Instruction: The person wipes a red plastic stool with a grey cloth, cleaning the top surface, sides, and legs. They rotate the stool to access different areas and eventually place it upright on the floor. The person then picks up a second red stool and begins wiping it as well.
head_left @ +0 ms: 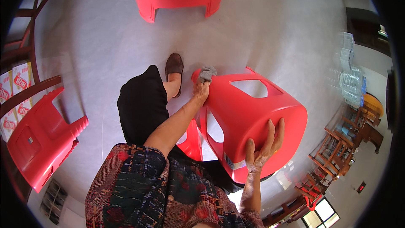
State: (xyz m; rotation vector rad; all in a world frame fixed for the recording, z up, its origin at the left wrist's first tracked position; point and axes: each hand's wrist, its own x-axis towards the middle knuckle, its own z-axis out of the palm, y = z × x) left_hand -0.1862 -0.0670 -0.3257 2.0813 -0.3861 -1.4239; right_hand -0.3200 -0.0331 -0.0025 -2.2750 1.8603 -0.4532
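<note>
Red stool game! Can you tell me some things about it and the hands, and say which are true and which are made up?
1. The right hand grips the rim of the tipped red stool. True.
2. The left hand presses a blue sponge on the stool. False: it holds a grey cloth against one leg.
3. The stool stands upright on all its legs. False: it is tilted onto its side, held by both hands.
4. Another red stool lies tipped over at the person's left. True.
5. A brown shoe shows on the grey floor near the cloth. True.
</note>
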